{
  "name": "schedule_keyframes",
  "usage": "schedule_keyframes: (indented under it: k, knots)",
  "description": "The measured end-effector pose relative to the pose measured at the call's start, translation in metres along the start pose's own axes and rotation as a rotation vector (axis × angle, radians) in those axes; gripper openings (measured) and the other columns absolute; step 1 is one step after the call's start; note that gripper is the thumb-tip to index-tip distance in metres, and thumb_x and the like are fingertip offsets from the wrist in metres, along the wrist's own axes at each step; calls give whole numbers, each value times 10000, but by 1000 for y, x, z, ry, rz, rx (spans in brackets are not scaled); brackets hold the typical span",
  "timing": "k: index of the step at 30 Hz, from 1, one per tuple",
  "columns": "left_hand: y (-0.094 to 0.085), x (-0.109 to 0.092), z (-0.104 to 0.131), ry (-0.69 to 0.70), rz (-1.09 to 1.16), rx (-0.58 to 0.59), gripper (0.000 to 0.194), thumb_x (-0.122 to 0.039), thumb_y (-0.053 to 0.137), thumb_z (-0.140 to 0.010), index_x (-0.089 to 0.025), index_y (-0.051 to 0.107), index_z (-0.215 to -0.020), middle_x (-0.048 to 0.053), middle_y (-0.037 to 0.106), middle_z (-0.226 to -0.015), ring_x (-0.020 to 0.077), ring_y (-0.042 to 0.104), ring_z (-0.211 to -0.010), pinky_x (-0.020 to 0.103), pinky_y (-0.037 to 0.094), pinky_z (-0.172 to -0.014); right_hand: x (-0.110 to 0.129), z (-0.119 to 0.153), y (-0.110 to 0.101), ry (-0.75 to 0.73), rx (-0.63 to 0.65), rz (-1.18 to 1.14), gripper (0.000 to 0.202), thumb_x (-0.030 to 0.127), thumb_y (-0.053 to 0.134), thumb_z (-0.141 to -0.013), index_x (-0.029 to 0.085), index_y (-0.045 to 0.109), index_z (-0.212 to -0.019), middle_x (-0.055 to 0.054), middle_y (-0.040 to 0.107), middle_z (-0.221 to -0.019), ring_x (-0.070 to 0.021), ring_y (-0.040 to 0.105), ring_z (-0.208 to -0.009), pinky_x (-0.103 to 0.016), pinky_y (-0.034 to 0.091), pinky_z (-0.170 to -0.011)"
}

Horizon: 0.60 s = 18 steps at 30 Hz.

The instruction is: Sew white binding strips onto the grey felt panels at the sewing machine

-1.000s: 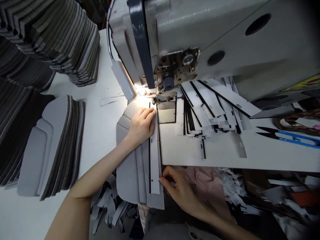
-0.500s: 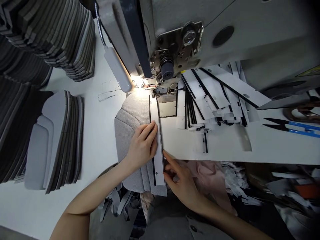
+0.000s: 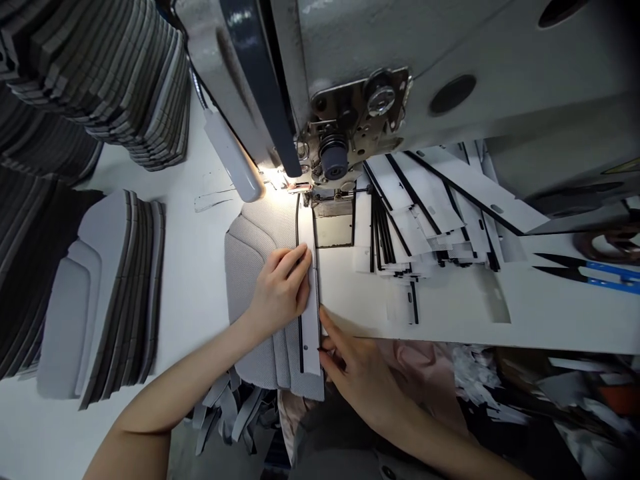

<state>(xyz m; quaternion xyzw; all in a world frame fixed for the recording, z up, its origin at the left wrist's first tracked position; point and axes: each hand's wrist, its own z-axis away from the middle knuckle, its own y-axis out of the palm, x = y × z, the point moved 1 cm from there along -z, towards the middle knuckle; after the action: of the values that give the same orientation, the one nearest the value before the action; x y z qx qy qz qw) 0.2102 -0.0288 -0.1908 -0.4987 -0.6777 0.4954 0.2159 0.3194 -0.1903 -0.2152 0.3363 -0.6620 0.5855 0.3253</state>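
A grey padded fabric panel (image 3: pixel 255 267) lies under the lit needle area of a sewing machine (image 3: pixel 333 157). Along the panel's right edge runs a white strip (image 3: pixel 311 333) with a black line down its left side and a small hole near its lower end. My left hand (image 3: pixel 281 287) rests on both, its bent fingers close together and their tips pressing on the strip. Lower down, my right hand (image 3: pixel 357 367) has its index finger and thumb at the right edge of the panel and strip. The other right fingers curl under, and their tips are partly hidden.
Several white strips with black edges (image 3: pixel 420 193) are piled right of the needle. Blue-handled thread snips (image 3: pixel 590 270) lie at the far right. Stacks of grey panels (image 3: pixel 125 293) fill the left side. The slim lamp (image 3: pixel 233 157) hangs close above the panel.
The view has shifted a little. Panel and strip have moved slightly forward under the needle, with both hands moving along and keeping nearly the same hold.
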Motion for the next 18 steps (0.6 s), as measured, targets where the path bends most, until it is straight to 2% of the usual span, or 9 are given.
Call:
schedule_keyframes:
  k: [6, 13, 18]
  knots:
    - [3, 9, -8, -2, 13, -2, 434, -93, 502, -916, -155, 547, -1343, 161, 637, -1276, 268, 577, -1078, 462, 564, -901, 5, -14, -6, 55, 100, 19, 600, 81, 487, -899, 13, 386, -1487, -34, 680, -688, -169, 594, -520, -279, 470, -476]
    - [4, 19, -18, -15, 43, -1, 421, -96, 474, -926, -170, 564, -1331, 155, 650, -1261, 266, 582, -1069, 475, 555, -905, 8, -22, -7, 164, 197, -35, 710, 82, 584, -844, 27, 358, -1515, -21, 686, -703, -151, 587, -523, -277, 496, -517]
    - [7, 24, -23, -12, 32, -15, 381, -89, 485, -925, -153, 595, -1283, 144, 668, -1245, 257, 583, -1043, 460, 557, -908, 8, -29, -11, 177, 196, -18, 705, 66, 613, -836, 23, 383, -1501, -35, 697, -719, -157, 590, -530, -289, 505, -535]
